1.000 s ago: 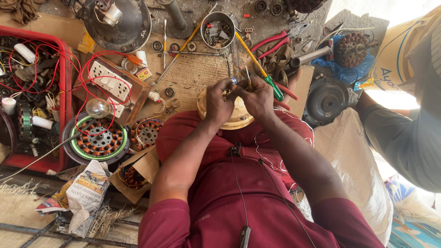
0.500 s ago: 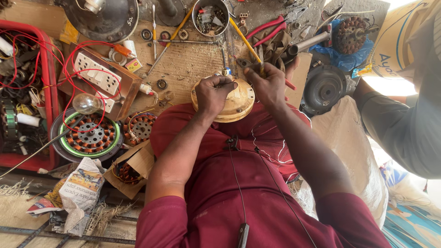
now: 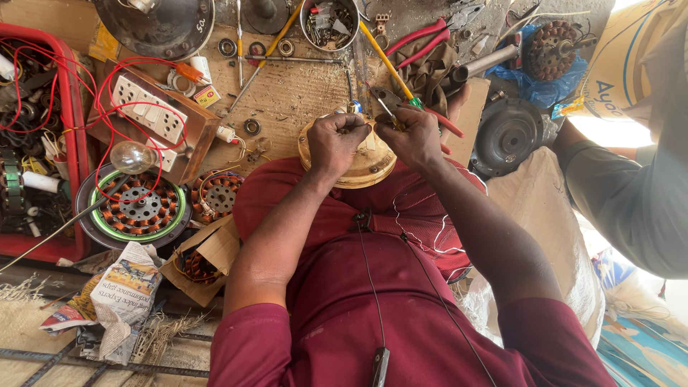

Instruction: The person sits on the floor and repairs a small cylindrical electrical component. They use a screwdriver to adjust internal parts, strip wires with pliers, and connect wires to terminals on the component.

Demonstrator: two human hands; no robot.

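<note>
Change: since half a second back, both my hands have drawn in closer over the top of the fan housing, and the view has tipped a little nearer the bench.
Stator with green rim (image 3: pixel 136 208): far left on the floor, a bare bulb just above it, well apart from my work.
Switch box (image 3: pixel 154 122): left of centre, red wires looped around it (none of them reach my hands).
Left hand (image 3: pixel 335 143): fingers curled tight, pinching what looks like a thin wire at the housing's top edge; I cannot tell more, it is too fine.
Fan housing (image 3: pixel 355 168): tan metal dome resting on my lap against the bench edge, under both hands.
Right hand (image 3: pixel 408 136): closed around small pliers (image 3: pixel 387 104), jaws pointing toward the left hand.
How I would do it: brace the housing with my knees, keep the wire taut with the left, and work the pliers in short, gentle turns so the strand does not snap.
Co-worker's sleeve (image 3: pixel 631 208): far right, grey-green, clear of my hands.
</note>
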